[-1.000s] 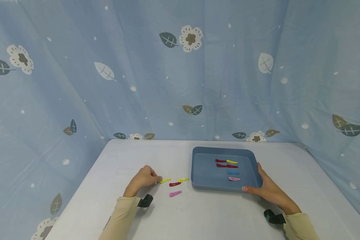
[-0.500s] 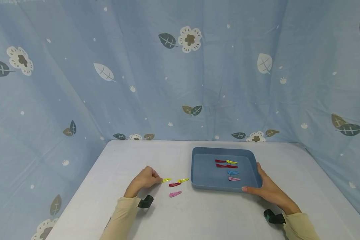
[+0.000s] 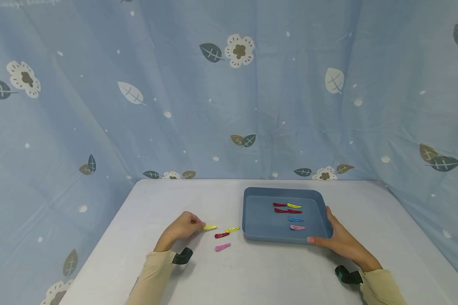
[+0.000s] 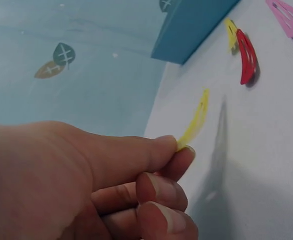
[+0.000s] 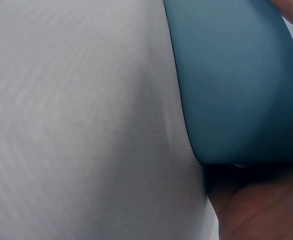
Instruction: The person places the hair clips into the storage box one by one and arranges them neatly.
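Note:
My left hand [image 3: 183,226] pinches a yellow snap hair clip [image 4: 199,117] by one end between thumb and forefinger, and the clip's shadow falls apart from it on the table. Just to the right lie a second yellow clip [image 3: 233,229], a red clip [image 3: 222,235] and a pink clip [image 3: 223,247]. My right hand [image 3: 341,241] grips the near right corner of a blue-grey tray [image 3: 263,228], thumb on the front side and fingers along the right side. Inside the tray are several red clips [image 3: 280,210], a yellow clip [image 3: 294,206], a blue clip [image 3: 295,219] and a pink clip [image 3: 297,227].
A white-covered table [image 3: 252,275] carries everything. Behind it and at both sides hangs a blue curtain [image 3: 175,127] printed with leaves and flowers. Black wrist mounts [image 3: 183,256] sit at both cuffs.
The yellow clip in my left hand has come up slightly from the table, its angle changed. My right hand and the tray stay in place.

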Available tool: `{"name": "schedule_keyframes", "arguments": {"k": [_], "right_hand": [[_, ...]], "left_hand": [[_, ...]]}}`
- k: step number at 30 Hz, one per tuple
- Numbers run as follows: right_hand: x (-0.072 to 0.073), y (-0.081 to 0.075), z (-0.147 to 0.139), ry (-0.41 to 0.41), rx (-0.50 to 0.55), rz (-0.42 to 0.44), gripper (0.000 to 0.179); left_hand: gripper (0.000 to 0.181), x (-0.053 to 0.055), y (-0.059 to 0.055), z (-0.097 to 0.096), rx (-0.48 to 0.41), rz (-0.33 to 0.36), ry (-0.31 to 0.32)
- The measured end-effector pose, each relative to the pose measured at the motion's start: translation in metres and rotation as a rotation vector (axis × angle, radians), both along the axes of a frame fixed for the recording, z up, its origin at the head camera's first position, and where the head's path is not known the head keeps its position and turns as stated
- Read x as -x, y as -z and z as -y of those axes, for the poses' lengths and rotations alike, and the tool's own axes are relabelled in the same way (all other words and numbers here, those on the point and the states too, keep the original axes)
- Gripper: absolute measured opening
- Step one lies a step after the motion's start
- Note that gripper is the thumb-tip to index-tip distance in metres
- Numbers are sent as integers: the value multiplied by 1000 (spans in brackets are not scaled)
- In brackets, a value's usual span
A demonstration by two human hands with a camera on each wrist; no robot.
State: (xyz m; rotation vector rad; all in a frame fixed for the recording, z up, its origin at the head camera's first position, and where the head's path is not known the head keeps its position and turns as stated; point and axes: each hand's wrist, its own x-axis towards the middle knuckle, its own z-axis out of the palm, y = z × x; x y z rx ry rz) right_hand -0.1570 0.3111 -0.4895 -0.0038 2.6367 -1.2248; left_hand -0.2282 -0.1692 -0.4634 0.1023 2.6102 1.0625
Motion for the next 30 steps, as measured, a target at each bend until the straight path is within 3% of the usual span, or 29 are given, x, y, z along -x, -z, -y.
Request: {"name": "schedule_keyframes", "arguments": {"k": [12, 20, 30], "right_hand": [[0, 1, -1, 2, -14, -2, 131], [0, 3, -1, 4, -11, 9, 131], [0, 2, 1, 14, -9, -6, 133]], "left_hand": [[24, 4, -2, 1, -103, -2, 10], [31, 5, -6, 3, -196, 6, 78], [36, 2, -17, -13, -290, 27, 80]]}}
